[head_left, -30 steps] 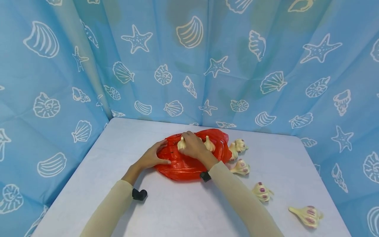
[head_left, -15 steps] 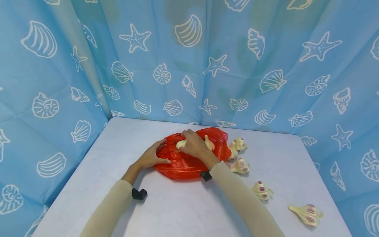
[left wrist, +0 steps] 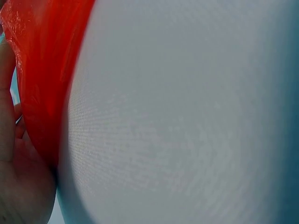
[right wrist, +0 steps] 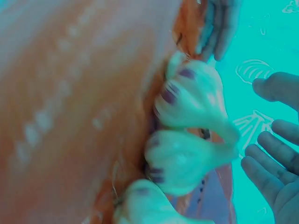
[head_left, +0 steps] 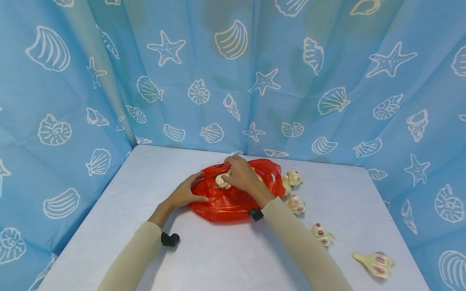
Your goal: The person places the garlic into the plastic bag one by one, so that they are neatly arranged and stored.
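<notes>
A red plastic bag [head_left: 225, 208] lies near the back of the table, with garlic bulbs on or in it. My left hand [head_left: 185, 192] rests against its left end, thumb and fingers spread along the plastic. Just left of my right hand [head_left: 242, 176] lies one garlic bulb [head_left: 223, 181]. The right wrist view shows the fingers of that hand extended and apart from three bulbs, an upper garlic bulb [right wrist: 201, 93], a middle garlic bulb [right wrist: 173, 161] and a lower garlic bulb [right wrist: 147, 205]. In the left wrist view the red bag [left wrist: 46, 84] partly hides the left hand [left wrist: 23, 186].
Loose garlic bulbs lie right of the bag: a back bulb [head_left: 294, 178], another bulb [head_left: 296, 205], one bulb [head_left: 321, 234] nearer, and a bulb [head_left: 376, 264] at front right. A blue shell-print curtain [head_left: 225, 81] stands behind the white table [head_left: 211, 258].
My right hand has let go of the garlic bulb and drawn slightly up and right. The bulb now lies turned on the bag. My left hand has stayed in place.
</notes>
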